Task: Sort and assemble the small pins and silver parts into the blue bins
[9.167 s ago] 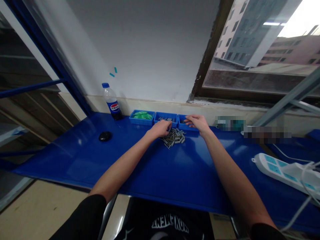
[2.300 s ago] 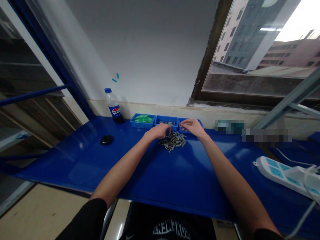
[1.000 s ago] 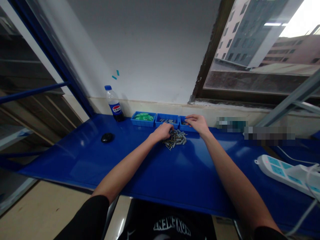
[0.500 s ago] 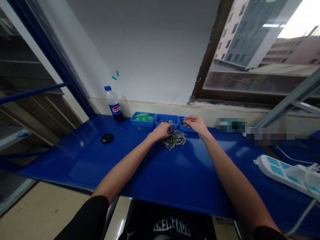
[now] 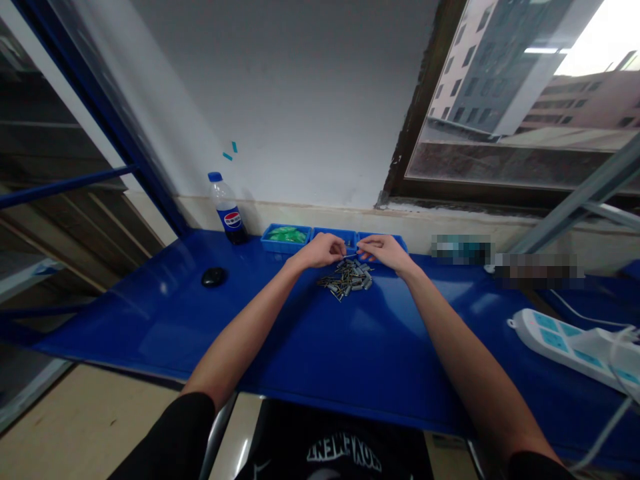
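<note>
My left hand (image 5: 324, 251) is closed in a pinch on a thin, shiny screw (image 5: 350, 256), which points across to the right. Close beside it, my right hand (image 5: 383, 253) also pinches with thumb and fingers, at the screw's other end; a small piece in that pinch is too tiny to name. Just below both hands lies a loose pile of screws and grey plugs (image 5: 350, 279) on the blue table. Behind the fingers stand the middle blue bin (image 5: 320, 233) and the right blue bin (image 5: 400, 244), both partly hidden.
A left blue bin (image 5: 270, 246) holds green packets. Beyond it stands a cola bottle (image 5: 230, 213), with a black mouse-like object (image 5: 213, 277) nearer. A white power strip (image 5: 540, 337) with cables lies at right on the blue table (image 5: 340, 360). The wall closes off the back.
My right hand has drawn left, out from over the right bin. My left hand has lifted off the pile with a screw, and the two hands now meet above it.
</note>
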{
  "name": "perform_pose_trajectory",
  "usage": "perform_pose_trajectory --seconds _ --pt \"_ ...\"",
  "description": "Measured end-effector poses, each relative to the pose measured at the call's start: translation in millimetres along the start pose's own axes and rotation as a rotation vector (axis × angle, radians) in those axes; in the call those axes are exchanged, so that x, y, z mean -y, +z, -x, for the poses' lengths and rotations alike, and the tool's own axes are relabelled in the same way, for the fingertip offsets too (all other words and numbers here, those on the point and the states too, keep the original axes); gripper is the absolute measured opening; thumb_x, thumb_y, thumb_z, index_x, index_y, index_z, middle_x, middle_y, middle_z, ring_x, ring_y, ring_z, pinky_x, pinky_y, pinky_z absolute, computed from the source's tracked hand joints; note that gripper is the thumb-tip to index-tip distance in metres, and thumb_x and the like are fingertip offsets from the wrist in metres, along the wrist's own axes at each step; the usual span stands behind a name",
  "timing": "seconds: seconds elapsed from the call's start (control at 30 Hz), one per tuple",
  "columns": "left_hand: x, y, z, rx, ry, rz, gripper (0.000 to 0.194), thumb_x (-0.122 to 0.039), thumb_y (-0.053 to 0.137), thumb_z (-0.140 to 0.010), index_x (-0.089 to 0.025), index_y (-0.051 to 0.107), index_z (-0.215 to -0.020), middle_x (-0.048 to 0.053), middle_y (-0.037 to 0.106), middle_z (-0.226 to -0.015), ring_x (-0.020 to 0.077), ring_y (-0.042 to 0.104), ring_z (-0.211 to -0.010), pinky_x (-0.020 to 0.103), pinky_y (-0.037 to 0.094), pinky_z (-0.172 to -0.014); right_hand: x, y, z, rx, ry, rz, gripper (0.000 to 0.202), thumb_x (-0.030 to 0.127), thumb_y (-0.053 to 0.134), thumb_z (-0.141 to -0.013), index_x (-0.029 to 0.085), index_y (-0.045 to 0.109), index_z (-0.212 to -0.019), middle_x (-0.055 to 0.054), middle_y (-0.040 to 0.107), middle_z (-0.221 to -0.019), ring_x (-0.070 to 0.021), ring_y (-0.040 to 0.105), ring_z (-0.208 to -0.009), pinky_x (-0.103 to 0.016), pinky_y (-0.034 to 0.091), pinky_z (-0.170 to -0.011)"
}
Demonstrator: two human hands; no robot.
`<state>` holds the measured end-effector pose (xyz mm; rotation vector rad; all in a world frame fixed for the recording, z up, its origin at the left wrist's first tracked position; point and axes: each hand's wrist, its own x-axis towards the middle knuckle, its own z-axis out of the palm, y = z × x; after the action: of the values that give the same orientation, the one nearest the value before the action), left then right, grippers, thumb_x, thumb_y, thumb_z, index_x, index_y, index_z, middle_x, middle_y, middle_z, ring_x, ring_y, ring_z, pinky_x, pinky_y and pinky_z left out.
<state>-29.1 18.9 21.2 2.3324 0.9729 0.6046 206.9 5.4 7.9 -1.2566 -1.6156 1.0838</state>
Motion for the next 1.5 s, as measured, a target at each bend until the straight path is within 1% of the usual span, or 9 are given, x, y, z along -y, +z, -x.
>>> perform_pose_trajectory --seconds 0.17,0.4,0.5,0.67,0.77,1.0,1.2,1.37,1.5 --pt "-9.7 1.9 -0.6 -0.123 0.027 0.098 0.01 -0.014 0.072 -0.077 -0.014 0.07 -0.087 0.005 0.076 -0.077 0.016 0.072 -0.074 0.025 0.053 -0.071 1.5 4.3 3.4 0.136 0.027 -0.161 0.024 0.035 0.082 -0.079 0.017 0.079 -0.094 -0.009 0.079 -0.083 -0.0153 0.073 -0.072 -0.024 0.058 -0.067" --pt "-12.6 5.5 -0.6 -0.142 -0.006 -0.006 0.012 -0.016 0.074 -0.076 -0.014 0.069 -0.086 0.003 0.074 -0.075 0.0161 0.069 -0.072 0.023 0.05 -0.067 3.0 8.6 4.8 0.139 0.039 -0.242 0.024 0.03 0.087 -0.069 0.016 0.08 -0.088 -0.009 0.079 -0.08 -0.0165 0.073 -0.073 -0.026 0.059 -0.07" --pt "-8.8 9.1 1.0 -0.062 -0.08 -0.179 0.017 -0.018 0.076 -0.074 -0.016 0.07 -0.089 0.004 0.075 -0.078 0.018 0.069 -0.073 0.025 0.049 -0.068 3.3 4.3 2.1 0.03 0.02 -0.178 0.021 0.028 0.085 -0.07 0.015 0.079 -0.086 -0.008 0.078 -0.076 -0.0168 0.072 -0.07 -0.026 0.058 -0.065" --pt "-0.3 21.3 2.4 0.076 -0.179 -0.349 0.024 -0.014 0.078 -0.069 -0.017 0.074 -0.093 0.007 0.076 -0.085 0.02 0.07 -0.079 0.026 0.049 -0.07 -3.3 -6.4 -5.4 -0.274 0.009 -0.024 0.012 0.023 0.076 -0.077 0.014 0.078 -0.085 -0.01 0.079 -0.079 -0.0155 0.072 -0.064 -0.021 0.052 -0.052" --pt "3.1 28.9 1.7 0.1 -0.198 -0.368 0.027 -0.01 0.075 -0.068 -0.018 0.075 -0.094 0.007 0.076 -0.087 0.0211 0.07 -0.079 0.026 0.049 -0.07 -8.4 -9.8 -7.7 -0.333 0.019 0.028 0.019 0.023 0.075 -0.079 0.015 0.078 -0.095 -0.009 0.079 -0.079 -0.0167 0.074 -0.065 -0.02 0.052 -0.05" --pt "1.3 34.8 2.2 0.098 -0.203 -0.382 0.031 -0.003 0.066 -0.07 -0.018 0.075 -0.095 0.007 0.075 -0.086 0.0213 0.07 -0.081 0.026 0.049 -0.072 -5.2 -7.0 -7.0 -0.294 0.018 0.005 0.013 0.022 0.073 -0.081 0.015 0.077 -0.091 -0.007 0.078 -0.076 -0.0157 0.073 -0.064 -0.018 0.051 -0.05" --pt "-1.3 26.8 4.5 0.065 -0.257 -0.43 0.037 -0.002 0.064 -0.069 -0.018 0.075 -0.1 0.009 0.076 -0.09 0.0242 0.07 -0.086 0.029 0.051 -0.078 -2.0 -5.2 -4.7 -0.264 0.008 -0.021 0.009 0.018 0.071 -0.081 0.014 0.076 -0.087 -0.008 0.078 -0.078 -0.014 0.071 -0.061 -0.018 0.05 -0.049" --pt "-2.0 11.5 4.4 -0.061 -0.183 -0.372 0.028 -0.003 0.063 -0.071 -0.016 0.073 -0.093 0.009 0.075 -0.087 0.021 0.069 -0.081 0.028 0.051 -0.076 -1.4 -4.6 -3.3 -0.22 0.005 -0.032 0.008 0.018 0.071 -0.081 0.015 0.076 -0.087 -0.008 0.079 -0.081 -0.0134 0.072 -0.063 -0.018 0.051 -0.052" --pt "-1.8 5.1 -0.5 -0.185 -0.055 -0.127 0.019 -0.009 0.065 -0.074 -0.015 0.072 -0.091 0.005 0.074 -0.082 0.017 0.069 -0.078 0.026 0.052 -0.075 1.6 -2.1 -0.6 -0.137 0.037 -0.042 0.008 0.02 0.074 -0.083 0.015 0.077 -0.089 -0.008 0.08 -0.082 -0.0129 0.071 -0.062 -0.018 0.053 -0.053"
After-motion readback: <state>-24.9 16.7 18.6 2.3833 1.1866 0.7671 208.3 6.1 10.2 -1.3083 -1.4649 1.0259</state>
